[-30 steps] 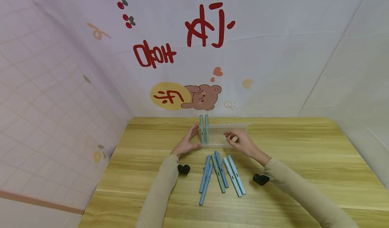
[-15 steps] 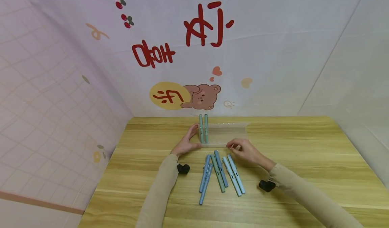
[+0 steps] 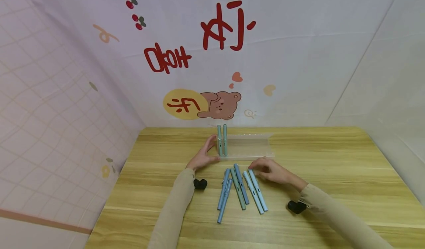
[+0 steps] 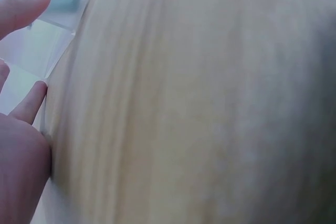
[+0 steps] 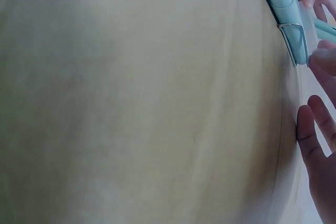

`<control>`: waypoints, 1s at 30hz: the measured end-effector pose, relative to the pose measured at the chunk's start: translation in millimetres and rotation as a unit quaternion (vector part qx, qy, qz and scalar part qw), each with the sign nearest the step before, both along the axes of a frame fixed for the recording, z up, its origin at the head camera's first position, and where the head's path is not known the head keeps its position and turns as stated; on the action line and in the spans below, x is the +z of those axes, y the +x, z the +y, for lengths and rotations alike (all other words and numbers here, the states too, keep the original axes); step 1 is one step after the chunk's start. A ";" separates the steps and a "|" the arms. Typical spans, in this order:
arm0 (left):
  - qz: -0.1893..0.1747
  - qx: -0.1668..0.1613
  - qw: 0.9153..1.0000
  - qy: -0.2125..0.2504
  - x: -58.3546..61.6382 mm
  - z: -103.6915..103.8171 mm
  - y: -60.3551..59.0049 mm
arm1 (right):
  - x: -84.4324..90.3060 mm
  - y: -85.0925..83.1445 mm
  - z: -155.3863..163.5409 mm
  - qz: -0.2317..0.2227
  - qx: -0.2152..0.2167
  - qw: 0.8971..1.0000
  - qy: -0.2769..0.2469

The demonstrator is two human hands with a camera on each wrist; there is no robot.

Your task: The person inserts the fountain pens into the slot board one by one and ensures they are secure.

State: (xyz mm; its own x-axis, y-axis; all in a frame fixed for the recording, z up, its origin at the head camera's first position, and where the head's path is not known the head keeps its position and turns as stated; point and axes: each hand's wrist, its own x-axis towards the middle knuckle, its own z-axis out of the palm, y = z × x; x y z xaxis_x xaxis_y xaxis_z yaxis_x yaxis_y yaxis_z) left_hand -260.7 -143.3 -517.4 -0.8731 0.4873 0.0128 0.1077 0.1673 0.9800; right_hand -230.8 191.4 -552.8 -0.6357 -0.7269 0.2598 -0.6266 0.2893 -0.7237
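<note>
A clear plastic pen stand (image 3: pixel 249 145) sits near the back of the table with two mint-green pens (image 3: pixel 225 142) upright at its left end. My left hand (image 3: pixel 203 158) grips that end, thumb at the front edge and fingers by the side; the left wrist view shows its thumb (image 4: pixel 26 11) over the stand. In front, my right hand (image 3: pixel 270 170) is at the upper end of the rightmost light blue pen (image 3: pixel 258 190). In the right wrist view, a fingertip is right at that pen's clip end (image 5: pixel 294 40), the other fingers spread over the table.
Left of that pen lie another light blue pen (image 3: pixel 253 192), a green pen (image 3: pixel 238 189), a dark blue pen (image 3: pixel 241 184) and two blue pens (image 3: pixel 225 201) that overlap. A white printed backdrop (image 3: pixel 299 57) rises behind the wooden table (image 3: pixel 315 145).
My right hand has come down from in front of the stand's panel, past its front edge, to the top of the light blue pens. The left hand has stayed at the stand.
</note>
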 end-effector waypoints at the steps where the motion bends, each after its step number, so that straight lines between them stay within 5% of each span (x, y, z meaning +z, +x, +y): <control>1: 0.000 -0.002 1.000 -0.002 -0.1 -0.1 -0.3 | 0.2 0.4 0.5 -0.005 0.002 1.000 0.004; 5: -0.002 -0.002 1.000 0.002 -5.8 -0.3 -3.5 | 1.8 1.7 1.2 -0.033 0.015 0.999 0.032; 9: 0.009 0.014 1.000 -0.004 -23.6 0.5 -10.1 | 2.1 1.7 -0.4 -0.038 0.030 0.997 0.061; 16: 0.001 -0.009 1.000 0.000 -2.2 0.8 -2.1 | 1.4 -5.1 -1.9 -0.021 0.054 0.995 0.077; 30: 0.001 -0.011 1.000 0.006 -1.8 0.7 -1.5 | 1.5 -6.0 -4.8 -0.066 0.035 0.995 0.064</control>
